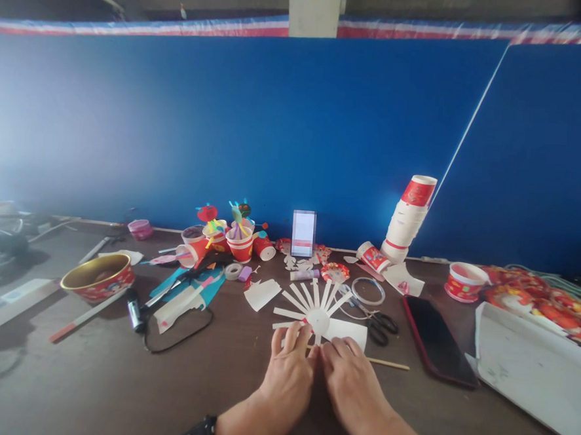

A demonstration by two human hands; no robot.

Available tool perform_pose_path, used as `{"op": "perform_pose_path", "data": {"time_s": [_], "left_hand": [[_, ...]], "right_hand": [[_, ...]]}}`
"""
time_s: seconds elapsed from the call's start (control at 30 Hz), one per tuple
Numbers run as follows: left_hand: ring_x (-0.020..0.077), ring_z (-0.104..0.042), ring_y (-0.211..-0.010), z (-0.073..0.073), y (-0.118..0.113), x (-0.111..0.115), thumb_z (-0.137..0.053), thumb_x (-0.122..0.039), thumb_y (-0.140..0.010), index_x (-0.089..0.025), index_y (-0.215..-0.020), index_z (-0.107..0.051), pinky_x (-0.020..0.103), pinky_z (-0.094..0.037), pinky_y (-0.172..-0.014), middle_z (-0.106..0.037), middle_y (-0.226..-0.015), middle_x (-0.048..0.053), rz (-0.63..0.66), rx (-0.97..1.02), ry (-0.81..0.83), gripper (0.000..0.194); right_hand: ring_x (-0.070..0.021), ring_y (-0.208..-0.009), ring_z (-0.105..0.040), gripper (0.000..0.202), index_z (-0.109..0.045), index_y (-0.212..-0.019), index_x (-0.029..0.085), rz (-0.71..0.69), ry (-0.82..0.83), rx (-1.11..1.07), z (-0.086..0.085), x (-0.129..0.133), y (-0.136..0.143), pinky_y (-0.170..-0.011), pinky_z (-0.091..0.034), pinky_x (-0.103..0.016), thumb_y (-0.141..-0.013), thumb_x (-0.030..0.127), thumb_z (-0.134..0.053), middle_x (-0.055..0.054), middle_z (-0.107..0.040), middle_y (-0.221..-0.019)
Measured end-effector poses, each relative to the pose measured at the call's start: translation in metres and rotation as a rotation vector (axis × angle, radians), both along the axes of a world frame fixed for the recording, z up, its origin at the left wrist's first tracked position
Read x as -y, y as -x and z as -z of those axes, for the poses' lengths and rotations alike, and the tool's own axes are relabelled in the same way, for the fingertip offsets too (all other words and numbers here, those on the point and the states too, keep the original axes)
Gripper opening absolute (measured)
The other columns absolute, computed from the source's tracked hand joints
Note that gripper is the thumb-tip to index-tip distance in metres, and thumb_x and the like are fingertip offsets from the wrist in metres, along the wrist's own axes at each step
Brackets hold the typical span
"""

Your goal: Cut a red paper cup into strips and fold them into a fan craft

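Observation:
A white paper cup cut into strips (318,322) lies fanned out flat on the table, its round base in the middle. My left hand (288,368) is closed over the near strips, thumb and fingertips pressed together at the edge. Close beside it, my right hand (354,379) is closed with curled fingers at the same near strip. A thin wooden stick (390,364) runs under my right hand, and a bit of it shows between the hands. Under the strips on the right rests a curved white paper piece (349,334). My fingertips are partly hidden.
Black-handled scissors (382,328) and a dark phone (438,341) lie right; beyond is a white tray (537,370). A leaning cup stack (407,218) stands behind. Left are a glue gun (136,312) with its cord, a gold-lined bowl (97,278) and decorated red cups (240,246).

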State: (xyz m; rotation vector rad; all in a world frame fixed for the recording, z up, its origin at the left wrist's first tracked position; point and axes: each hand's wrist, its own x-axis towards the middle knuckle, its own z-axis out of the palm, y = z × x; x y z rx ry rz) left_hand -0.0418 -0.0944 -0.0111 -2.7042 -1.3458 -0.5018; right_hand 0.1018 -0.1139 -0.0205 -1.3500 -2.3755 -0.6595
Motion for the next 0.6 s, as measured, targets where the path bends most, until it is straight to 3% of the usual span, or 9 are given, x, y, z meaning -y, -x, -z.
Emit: {"op": "perform_pose_path", "data": {"time_s": [0.37, 0.6], "left_hand": [[0.0278, -0.038, -0.115, -0.0075, -0.0057, -0.0076, -0.044, -0.019, -0.087, -0.020, -0.107, -0.062, 0.047, -0.031, -0.095, -0.051, -0.123, 0.011, -0.005, -0.018, 0.078, 0.026], [0.0289, -0.036, -0.117, -0.0092, -0.0101, -0.0101, -0.041, -0.015, -0.087, -0.018, -0.105, -0.063, 0.048, -0.031, -0.095, -0.052, -0.121, 0.013, -0.037, -0.039, 0.071, 0.029]], "right_hand": [[-0.0184, -0.076, -0.054, 0.021, -0.062, -0.094, 0.016, 0.082, 0.019, -0.057, -0.0034, -0.0016, -0.0045, -0.080, -0.034, -0.036, -0.075, 0.007, -0.060, -0.002, -0.063, -0.078], [-0.0204, -0.080, -0.054, 0.026, -0.063, -0.099, 0.016, 0.000, -0.023, -0.021, -0.0008, 0.0011, -0.0004, -0.085, -0.032, -0.039, -0.073, 0.010, -0.063, -0.004, -0.065, -0.080]]}}
